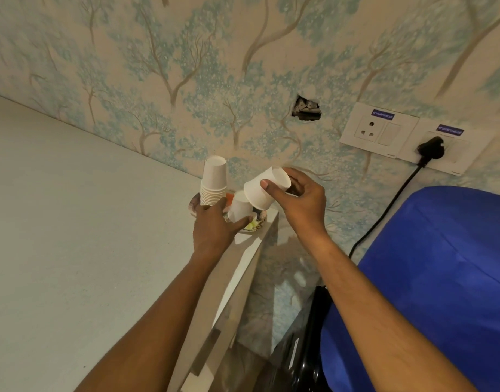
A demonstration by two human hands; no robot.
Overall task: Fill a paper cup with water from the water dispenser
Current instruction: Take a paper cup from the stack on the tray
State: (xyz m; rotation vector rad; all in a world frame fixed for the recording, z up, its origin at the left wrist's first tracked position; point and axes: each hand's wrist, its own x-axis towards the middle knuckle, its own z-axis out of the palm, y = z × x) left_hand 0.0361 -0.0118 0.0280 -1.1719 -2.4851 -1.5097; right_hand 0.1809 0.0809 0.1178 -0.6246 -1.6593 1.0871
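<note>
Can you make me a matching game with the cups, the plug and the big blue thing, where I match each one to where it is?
Things:
1. Single cup
2. Cup stack
3. Black plug
4. Blue bottle

Places:
A. In the wall socket
B. On the right, below the socket
C. In the right hand
D. Upside down on the counter corner, by the left hand

Pairs: 1-C, 2-D, 3-A, 4-B
</note>
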